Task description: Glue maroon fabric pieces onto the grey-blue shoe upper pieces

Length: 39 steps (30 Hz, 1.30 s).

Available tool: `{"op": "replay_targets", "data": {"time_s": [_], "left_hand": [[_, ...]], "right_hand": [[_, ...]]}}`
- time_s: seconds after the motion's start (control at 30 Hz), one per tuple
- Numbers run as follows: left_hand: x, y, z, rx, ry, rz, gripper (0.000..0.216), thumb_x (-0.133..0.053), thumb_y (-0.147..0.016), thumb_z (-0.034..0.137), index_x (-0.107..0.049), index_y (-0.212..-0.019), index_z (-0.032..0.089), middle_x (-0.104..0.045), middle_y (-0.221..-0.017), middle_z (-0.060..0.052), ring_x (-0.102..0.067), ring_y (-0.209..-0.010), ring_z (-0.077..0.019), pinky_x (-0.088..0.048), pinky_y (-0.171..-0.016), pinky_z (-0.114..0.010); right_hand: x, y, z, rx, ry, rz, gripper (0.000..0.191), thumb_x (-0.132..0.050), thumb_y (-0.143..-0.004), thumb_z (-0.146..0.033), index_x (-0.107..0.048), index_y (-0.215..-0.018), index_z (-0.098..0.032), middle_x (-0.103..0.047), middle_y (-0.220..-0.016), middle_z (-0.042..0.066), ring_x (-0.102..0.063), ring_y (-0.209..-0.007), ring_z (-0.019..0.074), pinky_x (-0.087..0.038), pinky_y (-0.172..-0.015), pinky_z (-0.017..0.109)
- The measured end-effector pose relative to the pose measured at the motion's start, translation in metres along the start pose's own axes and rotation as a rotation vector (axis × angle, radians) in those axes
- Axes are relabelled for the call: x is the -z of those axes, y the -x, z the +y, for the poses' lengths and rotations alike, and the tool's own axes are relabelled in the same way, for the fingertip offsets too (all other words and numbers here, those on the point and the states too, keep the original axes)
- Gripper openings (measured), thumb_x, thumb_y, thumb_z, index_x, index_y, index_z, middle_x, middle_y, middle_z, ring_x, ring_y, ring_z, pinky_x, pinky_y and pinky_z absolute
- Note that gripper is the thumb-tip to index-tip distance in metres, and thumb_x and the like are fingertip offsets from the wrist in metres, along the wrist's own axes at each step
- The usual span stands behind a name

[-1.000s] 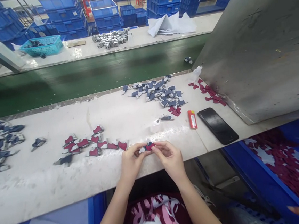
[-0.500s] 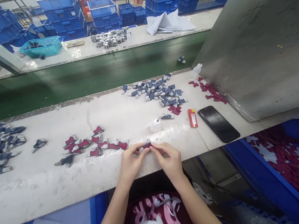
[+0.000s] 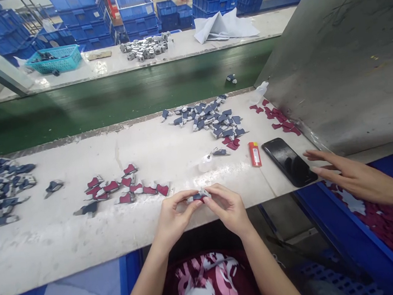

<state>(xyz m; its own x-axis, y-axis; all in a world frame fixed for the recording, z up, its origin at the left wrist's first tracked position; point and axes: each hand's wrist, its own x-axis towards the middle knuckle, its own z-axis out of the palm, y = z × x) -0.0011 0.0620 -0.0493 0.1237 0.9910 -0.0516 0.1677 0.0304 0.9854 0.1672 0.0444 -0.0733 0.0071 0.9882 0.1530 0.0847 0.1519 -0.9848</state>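
Both of my hands pinch one small grey and navy plastic part (image 3: 197,196) just above the front of the white bench. My left hand (image 3: 175,216) grips its left end between thumb and fingertips. On the other end, my right hand (image 3: 230,209) is closed in the same way. A sliver of maroon shows on the part's lower side; the fingers hide much of it. Left of my hands lie several similar parts with maroon faces (image 3: 149,189). Behind them is a heap of navy-faced parts (image 3: 211,118), with loose maroon pieces (image 3: 231,143) at its near edge.
Another person's hand (image 3: 350,175) reaches in from the right beside a black phone (image 3: 285,162). A red lighter (image 3: 255,154) lies near it. More navy parts (image 3: 4,192) are piled far left. Beyond runs a green conveyor belt (image 3: 126,96) carrying one part (image 3: 232,78).
The held part has been turned between my fingers, showing more grey and navy. Another person's hand has come in at the right. The part on the belt has shifted left.
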Motion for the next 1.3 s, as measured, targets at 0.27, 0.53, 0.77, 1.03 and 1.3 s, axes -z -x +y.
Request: {"op": "replay_targets", "data": {"time_s": [0.27, 0.53, 0.77, 1.03, 1.3], "left_hand": [[-0.008, 0.011, 0.007, -0.047, -0.115, 0.121, 0.014, -0.068, -0.082, 0.021, -0.078, -0.092, 0.019, -0.079, -0.087, -0.007, -0.073, -0.078, -0.0206, -0.06, -0.074, -0.03], [-0.017, 0.017, 0.01, -0.208, -0.178, 0.176, 0.018, -0.061, -0.085, 0.011, -0.074, -0.094, 0.018, -0.076, -0.087, -0.006, -0.07, -0.079, -0.0189, -0.058, -0.075, -0.029], [-0.016, 0.018, 0.015, -0.182, -0.104, 0.098, 0.015, -0.065, -0.087, 0.018, -0.076, -0.097, 0.019, -0.076, -0.086, -0.007, -0.07, -0.079, -0.0189, -0.058, -0.074, -0.028], [-0.012, 0.016, 0.009, 0.075, 0.058, 0.163, 0.019, -0.071, -0.082, 0.029, -0.079, -0.094, 0.018, -0.08, -0.094, -0.008, -0.074, -0.088, -0.0223, -0.059, -0.083, -0.031], [-0.009, 0.013, 0.004, -0.054, -0.048, 0.16, 0.018, -0.066, -0.088, 0.027, -0.077, -0.098, 0.017, -0.078, -0.095, -0.008, -0.073, -0.088, -0.0214, -0.059, -0.081, -0.031]], "right_hand": [[-0.012, 0.007, -0.008, 0.125, 0.165, 0.08, 0.024, -0.061, -0.094, -0.029, -0.073, -0.115, -0.024, -0.071, -0.096, 0.007, -0.068, -0.087, 0.0192, -0.058, -0.077, 0.032], [-0.019, 0.011, -0.008, 0.114, 0.16, 0.152, 0.013, -0.06, -0.094, -0.028, -0.068, -0.102, -0.022, -0.066, -0.089, 0.005, -0.065, -0.083, 0.0188, -0.055, -0.072, 0.031], [-0.023, 0.014, -0.009, 0.047, 0.111, 0.244, 0.017, -0.058, -0.095, -0.035, -0.07, -0.097, -0.022, -0.066, -0.083, 0.004, -0.064, -0.076, 0.0186, -0.053, -0.066, 0.029], [-0.025, 0.014, -0.011, 0.024, 0.101, 0.099, 0.032, -0.059, -0.095, -0.03, -0.066, -0.126, -0.025, -0.068, -0.103, 0.008, -0.067, -0.095, 0.021, -0.057, -0.083, 0.034], [-0.033, 0.009, -0.009, -0.077, -0.047, 0.1, 0.027, -0.06, -0.094, -0.034, -0.07, -0.118, -0.025, -0.069, -0.102, 0.006, -0.068, -0.096, 0.0202, -0.059, -0.083, 0.032]]}}
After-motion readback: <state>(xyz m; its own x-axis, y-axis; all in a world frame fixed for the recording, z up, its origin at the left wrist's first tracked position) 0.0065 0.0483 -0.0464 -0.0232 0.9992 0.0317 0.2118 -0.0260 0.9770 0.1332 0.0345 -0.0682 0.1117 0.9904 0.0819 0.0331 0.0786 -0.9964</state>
